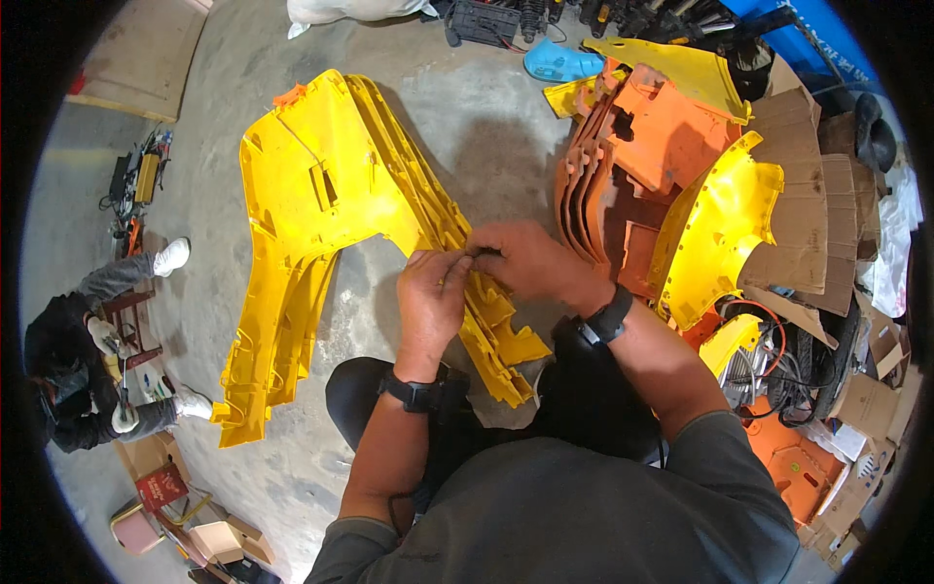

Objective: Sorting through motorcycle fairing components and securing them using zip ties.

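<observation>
A stack of yellow plastic panels [336, 175], each with two long legs, lies on the floor in front of me. My left hand [433, 297] is closed, thumb and fingers pinched together over the stack's right leg. Against its fingertips works my right hand [530, 258], its fingers bent closed and slightly blurred. Something small and dark shows between the two hands, too small to name. Both hands cover part of the leg, whose lower end [511, 360] reaches down between my knees.
Nested orange panels [671, 127] and a curved yellow panel [710, 234] stand at the right beside cardboard [798, 185]. A blue slipper-shaped object [562, 62] lies beyond. At left, a seated person [88, 360] holds a tool. Open boxes [229, 540] lie at lower left.
</observation>
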`<state>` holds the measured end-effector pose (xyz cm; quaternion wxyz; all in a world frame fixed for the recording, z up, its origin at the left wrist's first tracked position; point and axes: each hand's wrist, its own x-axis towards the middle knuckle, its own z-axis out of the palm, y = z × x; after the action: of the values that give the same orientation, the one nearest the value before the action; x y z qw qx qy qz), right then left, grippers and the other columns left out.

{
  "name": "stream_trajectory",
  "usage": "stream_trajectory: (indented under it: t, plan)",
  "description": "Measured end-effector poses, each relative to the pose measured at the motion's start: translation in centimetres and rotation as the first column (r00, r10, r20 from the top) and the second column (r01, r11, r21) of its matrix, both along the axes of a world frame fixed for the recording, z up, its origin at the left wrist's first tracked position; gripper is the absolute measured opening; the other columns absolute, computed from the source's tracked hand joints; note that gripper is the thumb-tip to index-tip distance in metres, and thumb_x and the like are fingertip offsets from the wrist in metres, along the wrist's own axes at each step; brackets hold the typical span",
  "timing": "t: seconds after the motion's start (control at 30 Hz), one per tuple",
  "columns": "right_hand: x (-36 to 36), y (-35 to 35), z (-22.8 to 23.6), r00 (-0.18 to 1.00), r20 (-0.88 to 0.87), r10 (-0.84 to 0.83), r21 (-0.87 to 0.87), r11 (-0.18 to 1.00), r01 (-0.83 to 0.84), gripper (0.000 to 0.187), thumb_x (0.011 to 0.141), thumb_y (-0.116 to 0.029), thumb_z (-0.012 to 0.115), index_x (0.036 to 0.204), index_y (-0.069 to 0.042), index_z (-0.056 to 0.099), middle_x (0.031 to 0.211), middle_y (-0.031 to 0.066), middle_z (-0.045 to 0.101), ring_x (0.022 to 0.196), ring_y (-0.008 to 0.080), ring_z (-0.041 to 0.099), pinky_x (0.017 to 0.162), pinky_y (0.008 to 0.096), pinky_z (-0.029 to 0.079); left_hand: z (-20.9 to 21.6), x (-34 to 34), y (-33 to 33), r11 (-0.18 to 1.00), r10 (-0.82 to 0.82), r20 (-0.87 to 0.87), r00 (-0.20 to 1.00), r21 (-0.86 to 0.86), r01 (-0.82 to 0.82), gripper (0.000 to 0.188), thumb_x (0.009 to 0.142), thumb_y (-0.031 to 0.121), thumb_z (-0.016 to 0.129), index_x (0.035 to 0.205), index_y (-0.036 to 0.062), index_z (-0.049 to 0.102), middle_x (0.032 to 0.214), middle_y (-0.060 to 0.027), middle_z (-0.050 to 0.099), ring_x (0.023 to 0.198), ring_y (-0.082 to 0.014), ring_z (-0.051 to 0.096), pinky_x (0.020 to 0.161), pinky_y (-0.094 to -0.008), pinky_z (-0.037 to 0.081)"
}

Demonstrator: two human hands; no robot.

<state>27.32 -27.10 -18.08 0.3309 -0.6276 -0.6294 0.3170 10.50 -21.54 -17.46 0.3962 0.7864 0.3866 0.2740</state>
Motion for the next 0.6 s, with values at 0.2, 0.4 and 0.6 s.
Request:
stream_trajectory:
  t: [0.2,0.4,0.6]
  plan:
    - [1.8,2.0,0.8,0.934,-0.357,0.019,-0.365,0.918,-0.158,0.019,0.083,-0.015,0.063,0.096,-0.001,0.062,0.081,0.0103,0.065,0.076,0.0196,0.063,0.069,0.0355,0.049,-1.5,-0.6,-0.9,0.917,0.185,0.081,0.979,-0.371,-0.143,0.006,0.081,0.002,0.067,0.086,-0.0008,0.067,0.079,-0.0125,0.065,0.076,-0.0232,0.061,0.071,-0.0323,0.048]
    - [2.4,3.0,1.6,0.973,-0.232,-0.01,-0.335,0.94,-0.07,0.02,0.08,-0.017,0.064,0.09,0.001,0.061,0.08,0.0135,0.065,0.074,0.0216,0.062,0.067,0.0361,0.047,-1.6,-0.9,-0.3,0.972,0.079,0.067,0.995,-0.227,-0.062,0.005,0.079,0.0,0.068,0.083,0.0012,0.066,0.076,-0.0091,0.061,0.082,-0.0214,0.058,0.074,-0.03,0.046]
    - [1.1,2.5,3.0,0.989,-0.089,0.12,-0.128,0.983,-0.131,0.019,0.077,-0.016,0.065,0.086,0.0,0.061,0.078,0.0169,0.062,0.072,0.0317,0.06,0.066,0.0396,0.046,-3.0,-2.3,1.5,0.805,0.119,0.195,0.973,-0.593,0.02,0.005,0.079,0.001,0.07,0.08,0.0003,0.065,0.078,-0.0057,0.063,0.074,-0.014,0.059,0.069,-0.0275,0.047]
